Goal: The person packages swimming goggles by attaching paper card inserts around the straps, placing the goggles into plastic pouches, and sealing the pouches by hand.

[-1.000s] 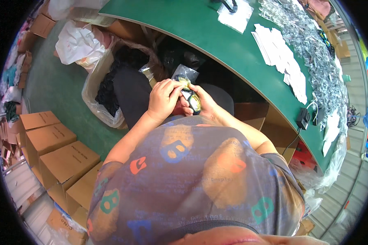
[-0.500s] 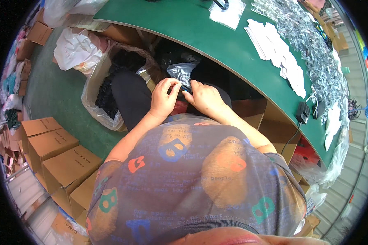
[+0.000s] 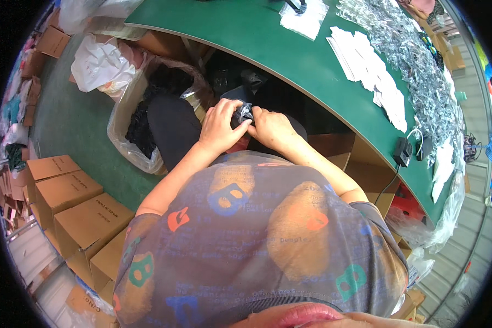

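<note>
Over my lap, close to the edge of the green table (image 3: 246, 33), both hands work at a small clear plastic bag (image 3: 244, 112) with something dark in it. My left hand (image 3: 220, 124) has its fingers closed on the bag's left side. On the other side, my right hand (image 3: 273, 127) grips the bag between thumb and fingers. The bag is bunched up, and the fingers cover much of it. What the dark content is cannot be made out.
A plastic-lined carton (image 3: 120, 128) holding black items stands left of my legs, a white plastic bag (image 3: 95, 65) beside it. Closed cardboard boxes (image 3: 90, 218) line the lower left. On the table lie white paper slips (image 3: 361, 65), a heap of clear packets (image 3: 415, 71) and a black adapter (image 3: 403, 152).
The clear bag stood up spread out above my fingers; now it is crumpled down between my hands. My left hand has turned and covers more of it.
</note>
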Demonstrator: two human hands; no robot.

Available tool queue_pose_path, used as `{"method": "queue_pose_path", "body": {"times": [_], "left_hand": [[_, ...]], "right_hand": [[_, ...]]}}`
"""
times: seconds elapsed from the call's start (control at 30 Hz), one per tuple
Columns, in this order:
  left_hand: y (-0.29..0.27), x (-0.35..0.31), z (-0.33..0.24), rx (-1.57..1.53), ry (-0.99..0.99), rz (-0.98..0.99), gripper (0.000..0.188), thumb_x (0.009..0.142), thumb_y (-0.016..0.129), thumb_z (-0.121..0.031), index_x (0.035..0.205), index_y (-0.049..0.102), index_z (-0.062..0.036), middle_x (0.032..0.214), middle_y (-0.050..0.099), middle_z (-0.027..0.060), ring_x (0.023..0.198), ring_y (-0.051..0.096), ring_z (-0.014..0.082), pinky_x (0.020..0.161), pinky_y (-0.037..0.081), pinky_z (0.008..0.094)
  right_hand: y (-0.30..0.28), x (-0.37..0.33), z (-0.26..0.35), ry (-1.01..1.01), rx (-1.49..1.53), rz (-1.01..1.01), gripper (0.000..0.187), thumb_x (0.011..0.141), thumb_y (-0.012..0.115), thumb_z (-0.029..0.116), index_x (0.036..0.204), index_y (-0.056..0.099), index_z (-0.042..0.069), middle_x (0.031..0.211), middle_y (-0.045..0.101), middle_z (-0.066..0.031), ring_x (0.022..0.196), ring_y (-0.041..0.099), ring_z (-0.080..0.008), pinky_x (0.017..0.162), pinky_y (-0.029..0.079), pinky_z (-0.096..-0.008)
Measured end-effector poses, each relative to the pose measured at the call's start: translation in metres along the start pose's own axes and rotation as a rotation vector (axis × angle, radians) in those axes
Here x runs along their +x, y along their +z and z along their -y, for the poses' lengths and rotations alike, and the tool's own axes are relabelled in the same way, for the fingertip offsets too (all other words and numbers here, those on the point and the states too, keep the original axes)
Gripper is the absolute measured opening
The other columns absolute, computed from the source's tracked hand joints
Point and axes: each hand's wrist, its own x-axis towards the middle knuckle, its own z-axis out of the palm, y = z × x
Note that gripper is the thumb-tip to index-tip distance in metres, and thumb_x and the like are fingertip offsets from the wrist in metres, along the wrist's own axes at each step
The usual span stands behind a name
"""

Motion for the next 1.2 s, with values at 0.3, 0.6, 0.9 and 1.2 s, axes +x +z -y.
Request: {"method": "queue_pose_path", "body": {"times": [0.3, 0.6, 0.9, 1.2], "left_hand": [[0.009, 0.010, 0.009, 0.093, 0.015, 0.141, 0.013, 0.089, 0.067, -0.018, 0.091, 0.072, -0.0061, 0.090, 0.069, 0.0094, 0.088, 0.067, 0.0313, 0.082, 0.049, 0.0434], [0.003, 0.003, -0.013, -0.210, -0.007, 0.141, 0.010, 0.090, 0.075, -0.013, 0.092, 0.069, -0.0053, 0.081, 0.062, 0.0036, 0.073, 0.061, 0.0152, 0.068, 0.048, 0.0293], [0.021, -0.006, 0.049, -1.334, -0.703, 0.400, 0.043, 0.103, 0.062, -0.038, 0.129, 0.062, -0.0042, 0.112, 0.072, 0.0102, 0.095, 0.069, 0.0200, 0.086, 0.057, 0.0386], [0.040, -0.012, 0.065, -1.271, -1.032, 0.092, 0.052, 0.093, 0.073, -0.053, 0.121, 0.064, -0.0097, 0.113, 0.071, 0.0065, 0.108, 0.066, 0.0210, 0.100, 0.049, 0.0428]], "right_hand": [[0.004, -0.012, 0.002, -0.107, -0.171, 0.072, 0.025, 0.086, 0.066, 0.022, 0.099, 0.063, 0.001, 0.078, 0.069, -0.0154, 0.077, 0.074, -0.0310, 0.064, 0.059, -0.0414], [0.030, -0.001, -0.045, 0.301, 1.144, 0.172, 0.031, 0.095, 0.070, 0.029, 0.108, 0.063, 0.002, 0.093, 0.073, -0.0108, 0.078, 0.072, -0.0241, 0.069, 0.058, -0.0336], [0.028, 0.000, -0.002, 0.365, 1.669, 0.514, 0.026, 0.098, 0.071, 0.027, 0.107, 0.067, 0.002, 0.088, 0.069, -0.0037, 0.076, 0.066, -0.0148, 0.072, 0.054, -0.0302], [0.023, -0.019, -0.006, 0.563, 1.690, 0.300, 0.071, 0.091, 0.074, 0.006, 0.154, 0.041, 0.003, 0.128, 0.064, -0.0072, 0.105, 0.065, -0.0165, 0.089, 0.057, -0.0320]]}}
